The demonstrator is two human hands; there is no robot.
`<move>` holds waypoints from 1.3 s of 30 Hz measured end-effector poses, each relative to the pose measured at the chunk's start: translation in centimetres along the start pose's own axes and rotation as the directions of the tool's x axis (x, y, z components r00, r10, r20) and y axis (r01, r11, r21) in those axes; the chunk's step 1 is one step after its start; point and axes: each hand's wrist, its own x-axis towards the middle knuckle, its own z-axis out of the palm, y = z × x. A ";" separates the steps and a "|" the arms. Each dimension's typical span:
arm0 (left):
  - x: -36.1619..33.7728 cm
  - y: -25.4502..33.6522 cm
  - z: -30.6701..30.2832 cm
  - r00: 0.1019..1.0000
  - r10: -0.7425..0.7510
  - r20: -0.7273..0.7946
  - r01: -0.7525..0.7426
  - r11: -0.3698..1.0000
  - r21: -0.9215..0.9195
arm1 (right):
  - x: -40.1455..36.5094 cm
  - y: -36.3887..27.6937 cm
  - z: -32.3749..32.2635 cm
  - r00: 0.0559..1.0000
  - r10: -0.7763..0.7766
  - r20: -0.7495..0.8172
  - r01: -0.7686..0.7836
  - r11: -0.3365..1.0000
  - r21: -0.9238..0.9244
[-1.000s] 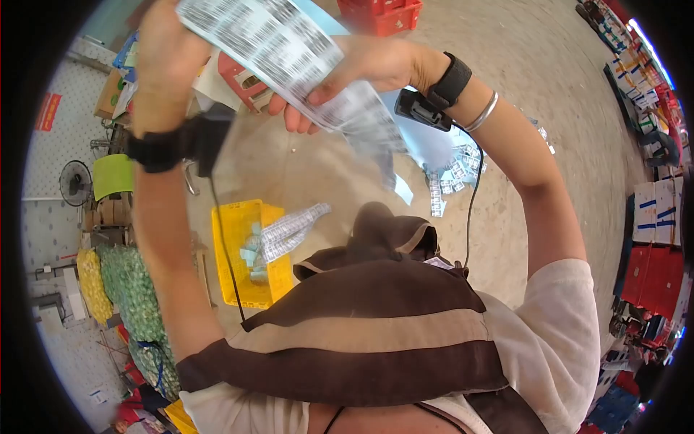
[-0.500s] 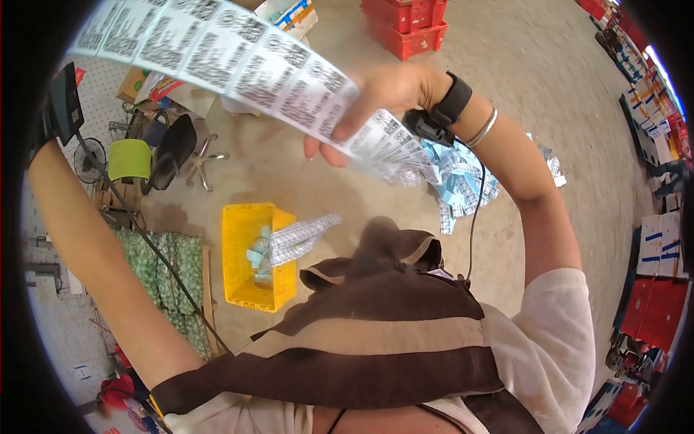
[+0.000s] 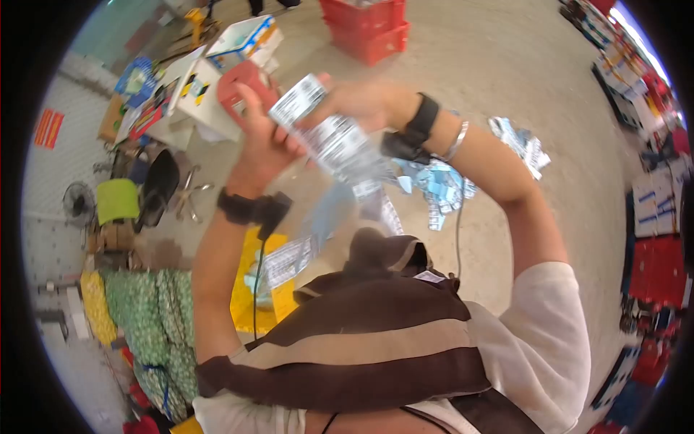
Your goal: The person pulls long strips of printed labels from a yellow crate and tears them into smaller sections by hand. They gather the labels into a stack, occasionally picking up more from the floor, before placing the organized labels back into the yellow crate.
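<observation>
Concrete floor point(image 3: 506, 65) carries everything in view. A brown striped garment point(image 3: 369, 325) fills the lower middle of the frame, on the person's chest.

Stacked red crates point(image 3: 369, 29) stand at the far edge of the floor. A yellow crate point(image 3: 242, 293) sits on the floor below the left forearm, with a loose length of printed labels lying in it. A white box point(image 3: 246, 37) and a red stool point(image 3: 242, 81) are at the far left. Nearer the left edge stand a black chair point(image 3: 159, 186) and a green chair point(image 3: 117, 200).

One pile of spent labels point(image 3: 442, 184) lies on the floor under the right forearm. A smaller pile point(image 3: 522, 143) lies beyond it to the right.

Both hands are raised well above the floor, close together. The label strip point(image 3: 329, 137) runs between them, and its tail hangs toward the garment. The right hand point(image 3: 361, 101) has its fingers closed on the upper end of the strip. The left hand point(image 3: 264, 141) is just beside it, with fingers curled onto the strip's lower edge and thumb upright. Motion blur hides the exact contact there.

Each wrist bears a black strapped device: left wrist unit point(image 3: 253, 208), cable trailing down; right wrist unit point(image 3: 412, 134), next to a metal bracelet point(image 3: 457, 141).
</observation>
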 end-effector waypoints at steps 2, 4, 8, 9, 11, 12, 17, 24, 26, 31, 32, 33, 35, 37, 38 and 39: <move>2.0 0.7 2.8 0.957 0.137 -0.254 -0.066 0.961 0.269 | 0.5 1.4 -0.6 0.999 -0.019 0.042 0.013 0.991 0.131; 3.1 1.0 3.2 0.939 0.199 -0.279 -0.078 0.917 0.392 | -0.6 1.5 0.1 0.997 -0.071 0.032 0.064 0.982 0.177; 4.1 3.8 4.6 0.894 0.352 -0.278 -0.165 0.835 0.525 | -2.5 2.7 -0.2 0.986 -0.118 0.115 0.131 0.986 -0.105; 4.1 4.8 5.3 0.870 0.421 -0.258 -0.221 0.800 0.558 | -2.9 3.0 -0.1 0.985 -0.114 0.126 0.135 0.976 -0.172; 4.3 7.0 6.6 0.863 0.459 -0.214 -0.254 0.759 0.600 | -3.8 2.9 0.2 0.995 -0.077 0.058 0.087 0.979 -0.185; 4.2 8.1 7.3 0.849 0.500 -0.172 -0.289 0.711 0.641 | -3.9 3.1 0.0 0.990 -0.109 0.095 0.128 0.966 -0.226; 3.1 15.6 8.9 0.966 0.246 0.077 -0.242 0.765 0.597 | -5.2 2.8 0.5 0.995 -0.067 0.069 0.079 0.980 -0.182; 1.7 20.5 11.2 0.847 0.351 0.399 -0.494 0.242 0.835 | -5.4 2.6 -0.2 0.993 0.034 0.110 -0.006 0.971 -0.239; 1.3 20.8 11.9 0.727 0.617 0.302 -0.478 0.139 0.867 | -5.5 2.3 0.3 0.996 0.038 0.079 -0.024 0.986 -0.165; -2.8 27.4 0.7 0.662 0.740 -0.122 -0.175 0.310 0.934 | -4.8 1.0 0.1 0.994 0.020 0.106 -0.007 0.993 -0.121; -2.3 23.6 -0.7 0.574 0.688 -0.445 -0.186 0.638 0.747 | -4.6 0.8 -0.1 0.995 0.017 0.101 -0.005 0.994 -0.114; -1.8 19.7 -2.0 0.419 0.557 -0.717 -0.328 0.829 0.453 | -4.5 0.7 0.0 0.994 0.016 0.105 -0.004 0.993 -0.116; -1.3 10.5 -4.9 0.678 0.196 -0.709 -0.197 0.977 0.082 | -4.0 0.4 0.0 0.999 -0.011 0.044 0.010 0.999 0.041; -0.2 2.4 -4.7 0.886 -0.005 -0.464 -0.029 0.997 -0.066 | -3.7 0.8 -0.3 0.998 -0.042 0.041 0.040 0.997 0.060; 0.2 0.4 -4.1 0.962 -0.007 -0.274 0.012 1.000 0.019 | -3.5 0.9 -0.3 1.000 -0.004 0.007 0.003 0.995 0.097; 1.1 0.2 -3.8 0.960 -0.002 -0.279 0.007 1.000 0.017 | -3.4 1.3 -0.3 0.999 0.044 -0.026 -0.040 0.990 0.138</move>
